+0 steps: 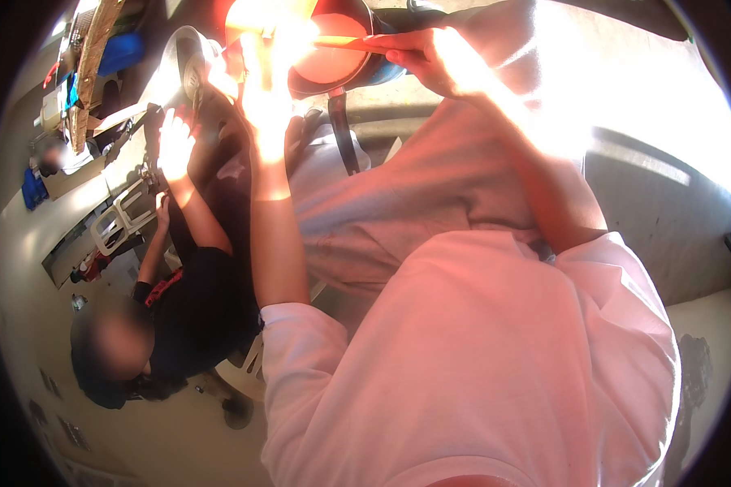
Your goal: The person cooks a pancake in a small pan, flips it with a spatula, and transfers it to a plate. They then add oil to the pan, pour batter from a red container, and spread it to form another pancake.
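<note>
Strong glare washes out the top of the head view. My right hand (438,58) grips the handle of a long, narrow utensil (350,42), which reaches left over a round pan (341,73). Light-coloured contents (332,64) show inside the pan. The pan's dark handle (342,131) points down toward my lap. My left hand (268,85) is at the pan's left side, near a pale, overexposed object (265,15); whether it grips that object is unclear in the glare.
A co-worker in a black shirt (204,310) sits close at my left, one hand (176,143) raised beside a metal bowl (189,64). White plastic chairs (113,228) and a wooden beam (94,67) are farther left. A grey wall (658,225) stands at the right.
</note>
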The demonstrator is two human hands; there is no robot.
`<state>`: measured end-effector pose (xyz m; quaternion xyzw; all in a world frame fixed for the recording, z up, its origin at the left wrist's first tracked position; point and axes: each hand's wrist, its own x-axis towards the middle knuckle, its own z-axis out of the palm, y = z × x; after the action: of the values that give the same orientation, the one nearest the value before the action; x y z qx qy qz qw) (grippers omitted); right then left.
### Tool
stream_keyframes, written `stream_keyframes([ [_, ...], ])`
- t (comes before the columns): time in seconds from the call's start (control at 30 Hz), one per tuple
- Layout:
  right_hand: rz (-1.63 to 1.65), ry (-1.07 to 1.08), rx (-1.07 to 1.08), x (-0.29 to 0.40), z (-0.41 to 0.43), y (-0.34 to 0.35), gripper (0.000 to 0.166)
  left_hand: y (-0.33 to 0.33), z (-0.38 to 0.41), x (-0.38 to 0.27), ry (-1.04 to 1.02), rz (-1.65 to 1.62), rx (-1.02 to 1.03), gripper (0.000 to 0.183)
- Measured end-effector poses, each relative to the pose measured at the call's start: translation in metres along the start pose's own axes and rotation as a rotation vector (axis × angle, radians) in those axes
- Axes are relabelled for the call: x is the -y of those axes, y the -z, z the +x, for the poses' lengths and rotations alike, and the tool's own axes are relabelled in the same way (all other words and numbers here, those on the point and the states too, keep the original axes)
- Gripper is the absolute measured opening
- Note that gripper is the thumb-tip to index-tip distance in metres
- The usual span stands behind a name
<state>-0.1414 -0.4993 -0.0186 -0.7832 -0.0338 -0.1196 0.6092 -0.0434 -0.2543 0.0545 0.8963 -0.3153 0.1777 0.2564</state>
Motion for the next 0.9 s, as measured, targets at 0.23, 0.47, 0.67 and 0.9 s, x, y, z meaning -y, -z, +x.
stream_keyframes([
  [0.23, -0.073, 0.097, -0.017, -0.017, -0.021, 0.004, 0.033, 0.006, 0.005, 0.001, 0.097, -0.097, -0.049, 0.048],
  [0.47, -0.696, 0.108, 0.046, 0.058, -0.032, 0.008, 0.041, 0.003, 0.007, -0.012, 0.215, -0.189, 0.003, 0.051],
  [0.67, -0.682, 0.015, 0.112, 0.08, -0.042, 0.016, 0.046, 0.007, 0.011, 0.002, 0.266, -0.235, 0.009, 0.054],
  [0.9, -0.977, 0.375, 0.005, 0.033, -0.045, -0.013, 0.049, 0.004, 0.023, -0.02, 0.282, -0.211, 0.008, 0.055],
])
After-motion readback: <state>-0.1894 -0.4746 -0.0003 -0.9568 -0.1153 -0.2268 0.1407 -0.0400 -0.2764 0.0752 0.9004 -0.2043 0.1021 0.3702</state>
